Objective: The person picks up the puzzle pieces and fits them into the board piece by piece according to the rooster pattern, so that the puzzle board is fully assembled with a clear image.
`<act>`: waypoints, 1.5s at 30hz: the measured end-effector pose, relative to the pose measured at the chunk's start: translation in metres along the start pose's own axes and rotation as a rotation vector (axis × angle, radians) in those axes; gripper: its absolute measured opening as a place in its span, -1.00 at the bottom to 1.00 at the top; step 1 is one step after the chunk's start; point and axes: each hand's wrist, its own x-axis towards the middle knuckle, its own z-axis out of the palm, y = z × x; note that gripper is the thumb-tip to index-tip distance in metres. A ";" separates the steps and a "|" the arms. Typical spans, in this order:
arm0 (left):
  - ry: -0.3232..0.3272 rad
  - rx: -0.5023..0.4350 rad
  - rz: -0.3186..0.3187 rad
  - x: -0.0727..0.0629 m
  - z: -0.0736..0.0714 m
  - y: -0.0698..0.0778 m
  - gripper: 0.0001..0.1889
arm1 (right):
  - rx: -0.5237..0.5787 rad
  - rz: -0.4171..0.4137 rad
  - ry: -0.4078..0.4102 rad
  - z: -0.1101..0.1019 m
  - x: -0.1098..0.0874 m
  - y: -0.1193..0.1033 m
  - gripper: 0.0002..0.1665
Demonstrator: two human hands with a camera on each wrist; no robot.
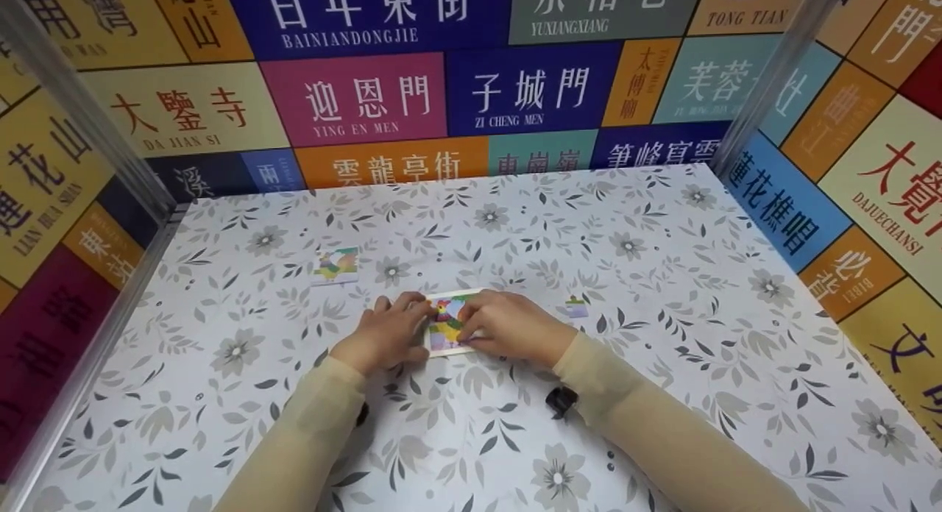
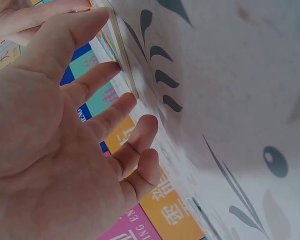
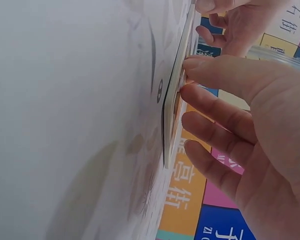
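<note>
A small jigsaw puzzle with a colourful picture and a pale border lies flat on the table, partly covered by both hands. At its left side my left hand steadies it, thumb and fingertips along the edge, fingers spread and fairly straight in the left wrist view. My right hand reaches over its right part. In the right wrist view, thumb and forefinger come close together at the puzzle's surface around what looks like a slightly raised puzzle piece, mostly hidden by the fingertips. The other fingers are loosely bent.
Several joined or closely laid puzzle pieces lie to the upper left of the puzzle. Another loose piece is to the right, beyond the right hand. The table has a grey floral cover, with panels of Chinese lettering round it.
</note>
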 end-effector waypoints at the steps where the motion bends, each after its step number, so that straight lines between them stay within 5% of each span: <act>1: 0.004 -0.003 -0.001 0.000 0.000 0.000 -0.33 | 0.005 0.004 -0.003 0.000 0.000 0.000 -0.87; 13: 0.001 -0.060 -0.014 0.003 0.000 -0.003 -0.28 | 0.081 0.091 -0.044 -0.008 -0.003 0.002 -0.85; 23: -0.003 -0.040 -0.025 0.002 0.000 -0.001 -0.27 | 0.095 0.160 0.006 -0.011 -0.008 0.006 -0.83; 36: -0.005 -0.057 -0.040 0.004 0.003 0.001 -0.28 | 0.047 0.223 0.023 -0.022 -0.036 0.032 -0.84; 45: 0.006 -0.057 -0.032 0.002 0.001 0.001 -0.27 | 0.127 0.310 0.037 -0.036 -0.055 0.045 -0.83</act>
